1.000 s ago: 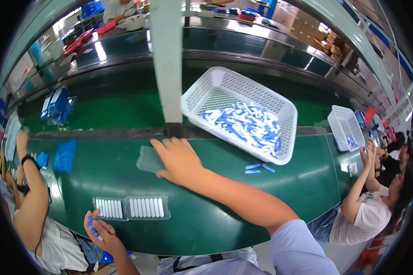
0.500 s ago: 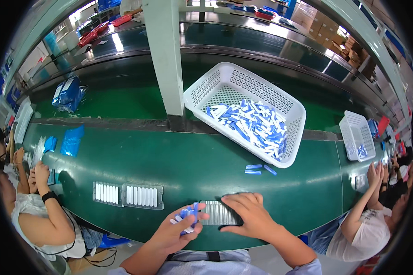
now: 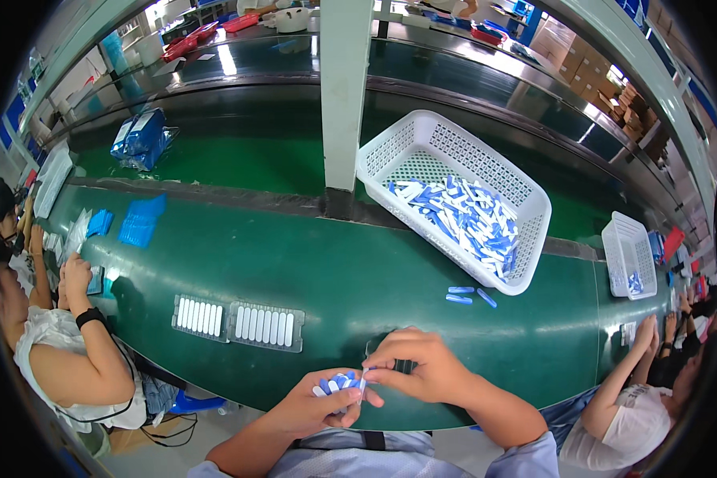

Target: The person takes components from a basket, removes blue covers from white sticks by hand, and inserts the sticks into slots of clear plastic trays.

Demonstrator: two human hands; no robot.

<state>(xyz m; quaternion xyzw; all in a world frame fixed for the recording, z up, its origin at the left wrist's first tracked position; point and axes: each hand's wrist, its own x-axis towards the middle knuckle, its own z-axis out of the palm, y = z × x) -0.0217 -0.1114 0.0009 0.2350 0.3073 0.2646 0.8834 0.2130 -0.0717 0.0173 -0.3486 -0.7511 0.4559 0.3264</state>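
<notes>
My left hand (image 3: 315, 405) is closed around a bunch of small blue and white strips (image 3: 334, 385), rounded at the ends. At its fingertips, my right hand (image 3: 422, 368) pinches one thin strip (image 3: 363, 382). Behind the right hand lies a clear slotted plastic tray (image 3: 405, 366), mostly hidden by the fingers. To the left on the table, two clear trays (image 3: 299, 331) hold rows of white strips (image 3: 264, 325). Several loose blue strips (image 3: 459, 299) rest beyond my right hand, near the basket.
A white perforated basket (image 3: 538, 239) full of blue and white strips stands at the back right, beside a white post (image 3: 344, 95). A smaller white basket (image 3: 609, 247) is farther right. Co-workers sit on both sides. Blue packets (image 3: 142, 221) lie at the left.
My right hand has moved from the slotted tray to the fingertips of my left hand and now pinches a strip. The view has shifted, so the table things appear farther right.
</notes>
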